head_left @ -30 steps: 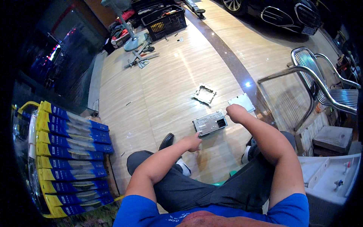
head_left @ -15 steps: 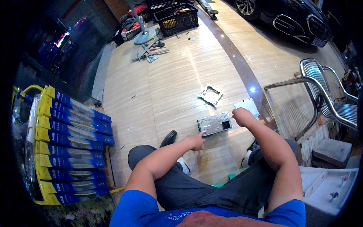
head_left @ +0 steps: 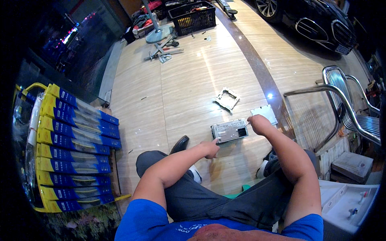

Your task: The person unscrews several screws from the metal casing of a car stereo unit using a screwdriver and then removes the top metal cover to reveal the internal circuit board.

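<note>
The box (head_left: 225, 131) lies between the two hands, its dark opening (head_left: 242, 131) nearer the right hand (head_left: 260, 124). That hand is pinched nearly closed beside the box's right end; whether it grips something thin, I cannot tell. The left hand (head_left: 210, 150) has its index finger out at the near left corner, other fingers curled, grasping nothing visible. Little has just changed: both hands keep their places, so work seems steady at one spot. The plate (head_left: 265, 113) behind the right hand and the frame (head_left: 223, 103) beyond have only shifted with the view.
</note>
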`<state>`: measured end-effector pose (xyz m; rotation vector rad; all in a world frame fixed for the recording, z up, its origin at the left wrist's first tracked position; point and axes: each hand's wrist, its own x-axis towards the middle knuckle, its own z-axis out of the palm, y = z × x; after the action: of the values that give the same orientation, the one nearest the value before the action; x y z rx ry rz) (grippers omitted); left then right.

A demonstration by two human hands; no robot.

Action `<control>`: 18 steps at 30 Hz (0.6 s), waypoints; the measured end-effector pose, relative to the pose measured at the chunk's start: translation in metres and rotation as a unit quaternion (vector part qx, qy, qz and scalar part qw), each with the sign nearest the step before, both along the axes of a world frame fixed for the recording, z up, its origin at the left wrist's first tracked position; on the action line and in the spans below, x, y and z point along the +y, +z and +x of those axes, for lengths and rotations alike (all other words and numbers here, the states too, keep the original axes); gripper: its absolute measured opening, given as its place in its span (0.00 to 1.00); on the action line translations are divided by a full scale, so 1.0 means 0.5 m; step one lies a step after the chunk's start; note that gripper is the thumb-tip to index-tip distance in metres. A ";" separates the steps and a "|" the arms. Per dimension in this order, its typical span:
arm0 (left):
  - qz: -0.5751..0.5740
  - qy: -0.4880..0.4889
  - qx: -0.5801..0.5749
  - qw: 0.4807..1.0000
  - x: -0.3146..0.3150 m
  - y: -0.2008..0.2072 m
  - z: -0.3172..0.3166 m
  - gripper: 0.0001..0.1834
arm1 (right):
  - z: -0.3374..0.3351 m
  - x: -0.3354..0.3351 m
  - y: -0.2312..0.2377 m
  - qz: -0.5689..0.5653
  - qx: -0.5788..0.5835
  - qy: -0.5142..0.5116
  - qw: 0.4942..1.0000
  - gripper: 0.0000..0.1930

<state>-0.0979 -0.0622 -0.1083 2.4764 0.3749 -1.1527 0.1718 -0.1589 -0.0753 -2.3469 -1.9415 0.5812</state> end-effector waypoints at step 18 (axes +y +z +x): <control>-0.001 -0.005 0.004 1.000 0.002 0.000 -0.003 0.26 | -0.009 0.002 0.010 -0.026 0.010 -0.008 1.000 0.08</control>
<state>-0.0995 -0.0615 -0.1083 2.4754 0.3627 -1.1673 0.1675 -0.1578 -0.0702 -2.3759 -1.9196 0.6585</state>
